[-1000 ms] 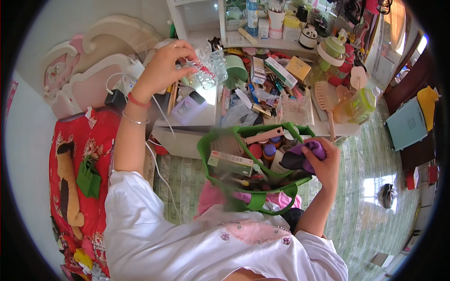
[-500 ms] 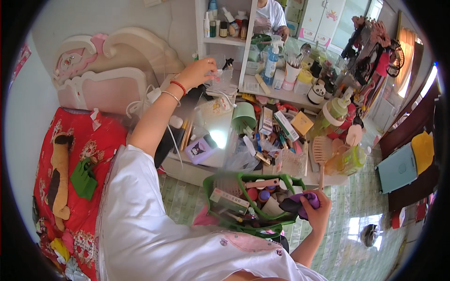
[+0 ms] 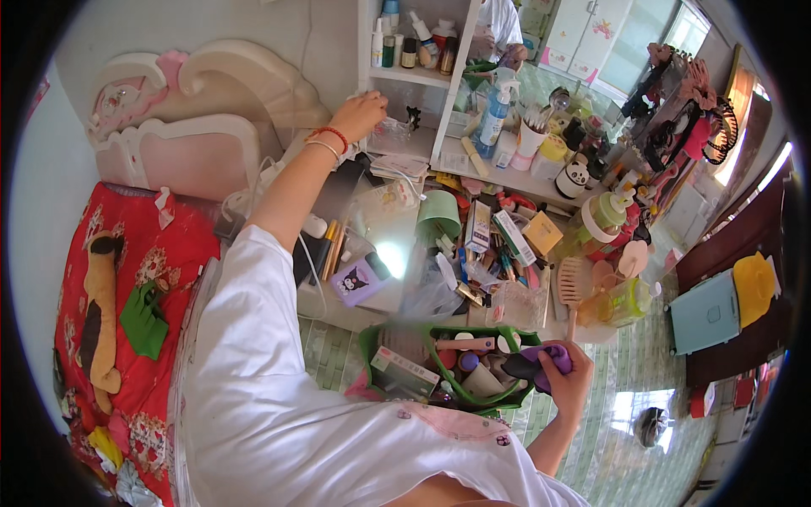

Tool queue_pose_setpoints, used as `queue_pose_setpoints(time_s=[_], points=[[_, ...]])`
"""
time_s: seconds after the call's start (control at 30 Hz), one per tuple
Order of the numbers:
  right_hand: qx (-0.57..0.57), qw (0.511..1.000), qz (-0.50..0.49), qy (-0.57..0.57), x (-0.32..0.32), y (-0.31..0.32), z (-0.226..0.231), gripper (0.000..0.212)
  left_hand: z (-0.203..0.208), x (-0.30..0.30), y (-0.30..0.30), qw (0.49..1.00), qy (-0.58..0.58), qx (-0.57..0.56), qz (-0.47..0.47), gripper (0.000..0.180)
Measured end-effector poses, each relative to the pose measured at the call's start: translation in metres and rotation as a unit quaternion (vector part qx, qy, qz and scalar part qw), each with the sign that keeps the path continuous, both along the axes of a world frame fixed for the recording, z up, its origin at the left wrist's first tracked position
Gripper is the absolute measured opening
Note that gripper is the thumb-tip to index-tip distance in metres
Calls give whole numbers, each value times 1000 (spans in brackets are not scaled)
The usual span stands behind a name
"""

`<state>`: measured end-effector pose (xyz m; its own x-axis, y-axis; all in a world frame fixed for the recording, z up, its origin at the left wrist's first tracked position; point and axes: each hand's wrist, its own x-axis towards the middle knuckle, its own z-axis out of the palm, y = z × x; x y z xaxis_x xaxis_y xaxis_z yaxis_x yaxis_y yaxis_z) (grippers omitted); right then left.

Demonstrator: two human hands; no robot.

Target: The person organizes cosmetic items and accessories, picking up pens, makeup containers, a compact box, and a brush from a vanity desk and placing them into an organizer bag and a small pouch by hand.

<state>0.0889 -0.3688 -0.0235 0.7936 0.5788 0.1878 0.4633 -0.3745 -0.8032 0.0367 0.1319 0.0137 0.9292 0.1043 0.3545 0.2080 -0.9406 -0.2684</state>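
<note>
My left hand (image 3: 360, 117), with a red bracelet and a pale bangle at its wrist, reaches to the back of the dresser. Its fingers are bent, and what they hold, if anything, is hidden. Right beside them stands a small clear plastic box (image 3: 391, 133). My right hand (image 3: 570, 378) grips a purple and black soft item (image 3: 553, 362) at the right rim of a green divided storage bag (image 3: 432, 397). Inside the bag are a boxed item (image 3: 404, 373), a pink-handled brush (image 3: 466, 344) and several small bottles.
A lilac bottle (image 3: 360, 279), a green cup (image 3: 438, 215), several small boxes and a pink hairbrush (image 3: 572, 283) crowd the dresser. Pump bottles (image 3: 604, 221) stand at its right. A bed with a red cover (image 3: 152, 237) lies left; a blue suitcase (image 3: 708, 317) stands far right.
My left hand has moved slightly left, toward the shelf's outer side. My right hand keeps its grip on the purple and black item. The whole view has shifted a little.
</note>
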Motion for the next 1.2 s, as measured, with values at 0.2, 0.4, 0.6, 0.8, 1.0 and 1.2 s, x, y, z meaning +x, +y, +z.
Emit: queue_pose_setpoints(time_s=[0.2,0.4,0.6,0.8,1.0,1.2], points=[[9,1000,20,-1,-5,3,-2,15,-9,1,0,995,-40,83,45,22],[8,1000,20,-2,-5,-4,-1,16,-8,-8,0,974,-160,161,-2,24],[22,1000,17,14,-6,-10,1,16,18,-7,-30,996,-72,14,58,16],[19,999,17,-20,-15,-14,5,16,-11,21,-26,985,-14,74,158,12],[26,1000,-2,-9,-15,-30,-10,16,-18,30,-19,976,-25,112,187,10],[27,999,-12,25,-11,-35,-8,16,-6,15,-25,983,-64,112,127,12]])
